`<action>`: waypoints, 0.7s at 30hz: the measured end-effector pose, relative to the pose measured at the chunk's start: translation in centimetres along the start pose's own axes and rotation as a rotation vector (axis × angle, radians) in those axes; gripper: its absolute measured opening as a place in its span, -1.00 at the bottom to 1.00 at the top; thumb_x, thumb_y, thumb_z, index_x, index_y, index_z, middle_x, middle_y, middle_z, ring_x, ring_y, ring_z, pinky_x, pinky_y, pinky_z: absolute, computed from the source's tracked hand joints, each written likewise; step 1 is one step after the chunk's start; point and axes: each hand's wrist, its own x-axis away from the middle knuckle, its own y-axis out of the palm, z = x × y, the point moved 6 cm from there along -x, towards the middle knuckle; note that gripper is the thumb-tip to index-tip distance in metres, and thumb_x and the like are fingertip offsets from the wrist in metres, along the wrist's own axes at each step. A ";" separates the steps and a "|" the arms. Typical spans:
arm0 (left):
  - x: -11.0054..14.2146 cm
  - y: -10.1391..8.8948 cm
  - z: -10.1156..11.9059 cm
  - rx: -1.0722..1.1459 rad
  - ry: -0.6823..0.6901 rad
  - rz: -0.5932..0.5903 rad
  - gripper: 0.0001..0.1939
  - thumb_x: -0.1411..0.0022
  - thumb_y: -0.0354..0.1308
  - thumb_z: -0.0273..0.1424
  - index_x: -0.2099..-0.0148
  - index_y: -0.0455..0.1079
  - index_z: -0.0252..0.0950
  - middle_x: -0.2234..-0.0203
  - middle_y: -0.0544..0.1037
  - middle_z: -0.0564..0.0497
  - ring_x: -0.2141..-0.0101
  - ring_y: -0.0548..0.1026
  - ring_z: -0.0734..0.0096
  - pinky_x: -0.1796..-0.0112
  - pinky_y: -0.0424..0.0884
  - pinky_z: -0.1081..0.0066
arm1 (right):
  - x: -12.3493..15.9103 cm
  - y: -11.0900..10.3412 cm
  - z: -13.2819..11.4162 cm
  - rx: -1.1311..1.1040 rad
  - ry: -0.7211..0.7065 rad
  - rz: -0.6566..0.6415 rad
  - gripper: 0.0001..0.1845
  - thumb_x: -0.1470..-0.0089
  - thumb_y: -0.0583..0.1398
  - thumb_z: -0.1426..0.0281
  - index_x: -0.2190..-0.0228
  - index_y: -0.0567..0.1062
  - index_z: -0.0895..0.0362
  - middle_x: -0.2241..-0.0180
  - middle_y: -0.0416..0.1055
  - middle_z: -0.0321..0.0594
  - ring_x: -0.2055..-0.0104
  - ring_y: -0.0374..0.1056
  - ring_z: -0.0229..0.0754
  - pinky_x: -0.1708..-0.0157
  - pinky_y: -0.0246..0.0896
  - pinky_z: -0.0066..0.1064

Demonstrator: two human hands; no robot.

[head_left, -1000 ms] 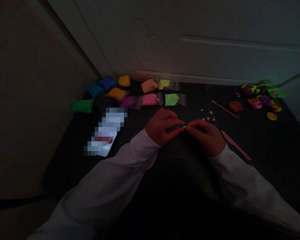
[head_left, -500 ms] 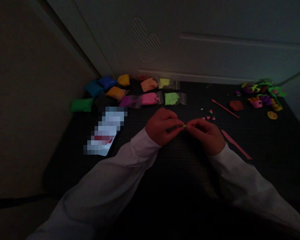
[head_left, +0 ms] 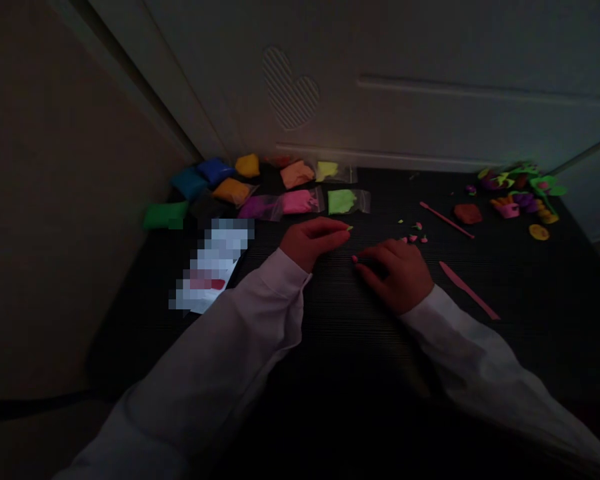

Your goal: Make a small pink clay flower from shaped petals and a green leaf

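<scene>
Left hand (head_left: 314,241) is pinching small green piece (head_left: 350,229) between fingertips. Right hand (head_left: 396,273) is touching small pink piece (head_left: 355,259) on dark table (head_left: 350,313); whether it is gripping, cannot tell. Pink knife (head_left: 469,290) is lying beside right hand.

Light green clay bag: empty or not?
Not empty: the clear bag has light green clay bunched at its left side; the right end looks flat.

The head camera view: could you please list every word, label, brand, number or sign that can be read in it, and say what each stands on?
No readable text anywhere.
Bright phone-like screen: pixelated, unreadable.
Coloured bags: no lettering I can make out.
Yellow disc: marks too small and dim to tell.
Raised heart on the pale panel: a shape, not writing.
</scene>
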 end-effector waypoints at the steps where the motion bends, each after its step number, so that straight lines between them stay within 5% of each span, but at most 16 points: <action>1: 0.0 0.1 -0.5 0.080 -0.062 0.006 -0.77 0.26 0.28 -0.35 0.44 0.44 -0.29 0.61 0.41 0.11 0.61 0.24 0.67 0.58 0.12 0.53 | -0.1 0.2 0.1 0.046 0.007 -0.009 -0.75 0.03 0.06 0.25 0.34 0.43 0.09 0.38 0.36 -0.18 0.31 0.20 -0.15 0.28 -0.01 -0.28; 8: 0.3 0.8 -1.2 0.438 -0.246 0.031 -0.75 0.38 0.31 -0.46 0.50 0.40 -0.32 0.55 0.43 0.09 0.61 0.23 0.69 0.64 0.02 0.57 | -0.4 0.7 0.0 0.160 0.067 -0.010 -0.73 0.03 0.05 0.17 0.38 0.43 0.04 0.35 0.37 -0.24 0.25 0.18 -0.09 0.18 -0.12 -0.17; 13: 0.5 1.3 -1.0 0.560 -0.267 -0.076 -0.78 0.29 0.28 -0.43 0.47 0.38 -0.31 0.59 0.33 0.13 0.62 0.19 0.72 0.64 0.03 0.59 | -0.5 0.6 -0.2 0.128 0.072 0.000 -0.75 0.01 0.03 0.22 0.40 0.44 0.05 0.35 0.37 -0.23 0.26 0.19 -0.10 0.21 -0.08 -0.18; 21: 1.4 2.2 -1.3 0.636 -0.320 -0.135 -0.81 0.24 0.28 -0.40 0.49 0.37 -0.32 0.62 0.28 0.12 0.61 0.19 0.70 0.62 0.07 0.58 | -0.4 -2.3 -1.2 -0.395 0.075 0.142 -0.84 0.02 0.08 0.34 0.36 0.40 0.12 0.41 0.40 -0.25 0.35 0.28 -0.27 0.31 0.15 -0.40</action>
